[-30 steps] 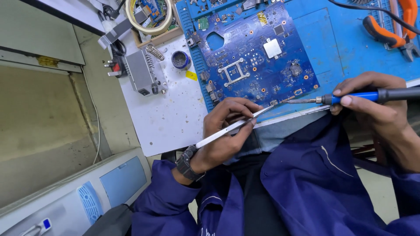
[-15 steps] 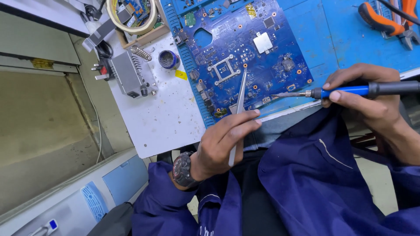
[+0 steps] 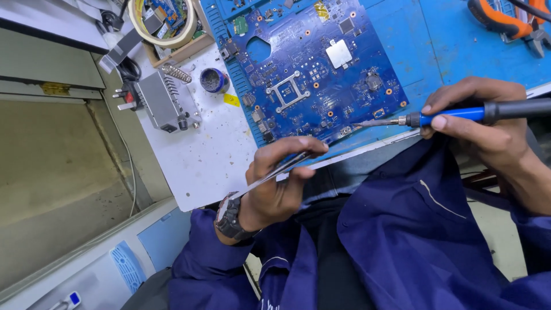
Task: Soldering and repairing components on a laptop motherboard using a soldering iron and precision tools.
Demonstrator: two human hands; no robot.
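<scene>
At the tabletop [image 3: 195, 155] edge, left hand [image 3: 278, 183] is pinching tweezers [image 3: 274, 173]; right hand [image 3: 488, 123] is gripping soldering iron [image 3: 453, 115], tip touching blue motherboard [image 3: 310, 69].

left hand [image 3: 275, 183] drawn back off the circuit board [image 3: 313, 69], tweezers [image 3: 272, 174] swung from upright to flat

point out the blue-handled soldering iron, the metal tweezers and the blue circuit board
blue-handled soldering iron [image 3: 453, 115], head view, on its blue grip
thin metal tweezers [image 3: 270, 177], head view, mid-shaft
blue rectangular circuit board [image 3: 313, 63], head view, bare middle area
</scene>
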